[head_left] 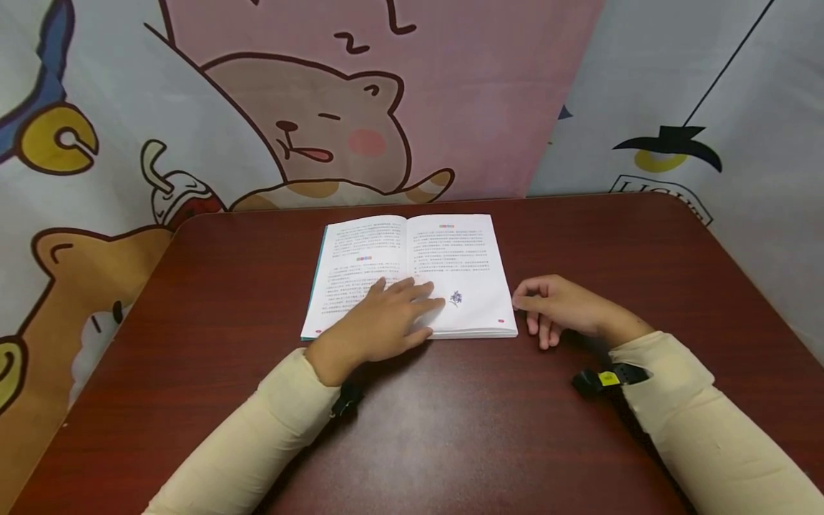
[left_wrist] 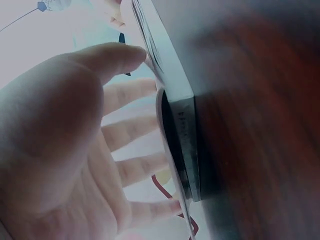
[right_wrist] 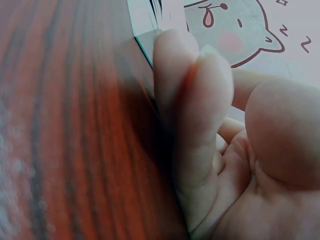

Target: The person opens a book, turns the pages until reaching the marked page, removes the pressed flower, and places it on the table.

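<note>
The open book (head_left: 412, 275) lies flat near the far edge of the worktop (head_left: 579, 443), at its middle. The left hand (head_left: 380, 322) rests on the pages, grip released, fingers straight. The right hand (head_left: 560, 307) rests on the worktop, touching the book's right edge, fingers loosely curled and grasping nothing.

Bare table (head_left: 579, 236) surrounds the book (head_left: 450, 243); backdrop (head_left: 489, 107) blocks behind.

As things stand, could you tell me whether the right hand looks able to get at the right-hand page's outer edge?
Probably yes: the right hand lies on the table right beside the open book, fingertips at that edge, nothing between.
</note>
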Motion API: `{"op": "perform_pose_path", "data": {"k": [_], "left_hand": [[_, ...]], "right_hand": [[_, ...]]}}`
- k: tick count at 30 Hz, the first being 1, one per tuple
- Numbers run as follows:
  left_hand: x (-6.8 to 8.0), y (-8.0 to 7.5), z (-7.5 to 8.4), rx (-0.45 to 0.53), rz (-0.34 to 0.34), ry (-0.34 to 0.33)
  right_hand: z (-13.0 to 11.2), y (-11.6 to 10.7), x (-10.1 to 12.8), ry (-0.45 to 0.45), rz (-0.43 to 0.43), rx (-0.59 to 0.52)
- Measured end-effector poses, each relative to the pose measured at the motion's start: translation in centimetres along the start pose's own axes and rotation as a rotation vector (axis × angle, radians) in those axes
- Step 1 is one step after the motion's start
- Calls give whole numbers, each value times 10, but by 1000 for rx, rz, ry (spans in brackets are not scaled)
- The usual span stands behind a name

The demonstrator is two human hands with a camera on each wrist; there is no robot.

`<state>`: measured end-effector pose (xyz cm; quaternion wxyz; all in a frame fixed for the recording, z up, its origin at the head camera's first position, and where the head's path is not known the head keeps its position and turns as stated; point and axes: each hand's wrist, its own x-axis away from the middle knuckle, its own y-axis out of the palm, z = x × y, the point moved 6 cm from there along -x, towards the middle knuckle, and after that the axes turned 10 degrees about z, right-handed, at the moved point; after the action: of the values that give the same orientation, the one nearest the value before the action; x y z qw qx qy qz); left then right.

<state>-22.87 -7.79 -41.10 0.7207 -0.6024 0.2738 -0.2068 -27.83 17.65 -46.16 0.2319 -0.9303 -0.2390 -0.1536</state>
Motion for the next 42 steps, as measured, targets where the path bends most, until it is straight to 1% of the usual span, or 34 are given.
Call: {"op": "perform_pose_path", "data": {"k": [5,8,15,18,23,28,31,38,42], "left_hand": [[-1,-3,4,16,91,86],[-1,-5,6,23,120,115],[-3,-6,8,33,106,106],[-3,-6,9,40,116,114],[-4,-7,9,32,134,119],[-4,-6,8,22,117,97],[-4,-6,7,7,120,90],[-5,-6,7,0,123,112],[-4,-5,7,-1,116,101]], "right_hand": [[1,-1,0,2,-5,-1],[2,0,-1,2,-6,-2],[1,0,-1,2,-2,-4],[2,0,-1,6,-1,-8],[2,0,-1,1,2,-9],[1,0,-2,-2,-3,-5],[1,0,-2,-6,-1,-3],[0,0,-1,-7,-3,-9],[0,0,-1,-6,-5,-12]]}}
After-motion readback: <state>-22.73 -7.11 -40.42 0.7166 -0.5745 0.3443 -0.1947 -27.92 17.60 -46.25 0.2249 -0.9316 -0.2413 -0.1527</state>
